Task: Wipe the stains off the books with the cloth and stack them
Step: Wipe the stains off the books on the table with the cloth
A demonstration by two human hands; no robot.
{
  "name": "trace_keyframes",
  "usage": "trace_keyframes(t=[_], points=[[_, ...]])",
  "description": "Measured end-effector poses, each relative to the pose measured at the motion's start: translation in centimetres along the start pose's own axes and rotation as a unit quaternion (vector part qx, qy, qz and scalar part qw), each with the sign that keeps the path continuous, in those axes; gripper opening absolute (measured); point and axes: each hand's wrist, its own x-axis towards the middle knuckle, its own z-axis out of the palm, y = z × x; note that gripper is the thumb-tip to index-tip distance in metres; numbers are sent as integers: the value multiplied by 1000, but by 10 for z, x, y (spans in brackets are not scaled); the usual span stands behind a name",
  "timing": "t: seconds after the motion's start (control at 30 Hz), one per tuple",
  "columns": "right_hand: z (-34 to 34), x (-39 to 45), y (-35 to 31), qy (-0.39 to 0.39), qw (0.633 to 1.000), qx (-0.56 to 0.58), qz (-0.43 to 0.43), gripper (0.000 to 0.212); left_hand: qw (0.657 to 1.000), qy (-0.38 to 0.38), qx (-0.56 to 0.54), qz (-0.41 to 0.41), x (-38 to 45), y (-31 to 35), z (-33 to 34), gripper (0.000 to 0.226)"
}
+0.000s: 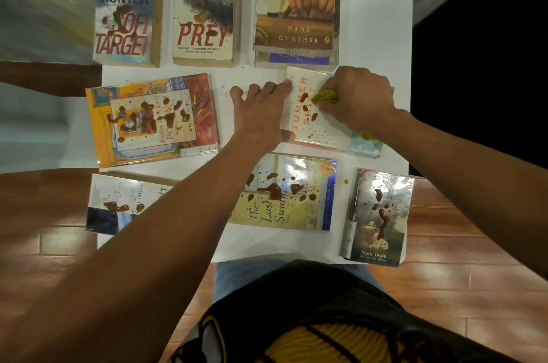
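- Right hand (360,101), centre right of frame, is clenched around a yellow cloth (327,96), pressing it on the Summer Shift book (308,125).
- Left hand (258,109), fingers spread, lies flat on bare table (255,73) at that book's left edge.
- Stained books crowd all around.

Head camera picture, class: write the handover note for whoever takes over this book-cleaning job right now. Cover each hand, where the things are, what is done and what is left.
Right hand: closed on the yellow-green cloth, pressing it on the Summer Shift book.
Left hand: flat, fingers spread, steadying that book's left edge.
Done: two books already stacked at the top right, the Dana Gynther book on top, no stains visible on it.
Left: Summer Shift still shows brown spots. Soft Target, Prey, the orange-covered book, the Sagan book, The Last Summer and the Mark Twain book are all stained and unstacked on the white table.
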Motion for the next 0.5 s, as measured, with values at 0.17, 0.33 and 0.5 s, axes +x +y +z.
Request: trace_keyframes(t=[0.17, 0.33, 0.5], points=[[6, 4, 0, 43, 998, 26, 30, 30, 1000, 0, -3, -3, -1, -1, 1, 97], [9, 5, -4, 52, 998, 30, 18, 30, 1000, 7, -4, -12, -1, -2, 4, 100], [14, 5, -11, 39, 999, 23, -30, 32, 1000, 13, -15, -18, -2, -2, 6, 101]])
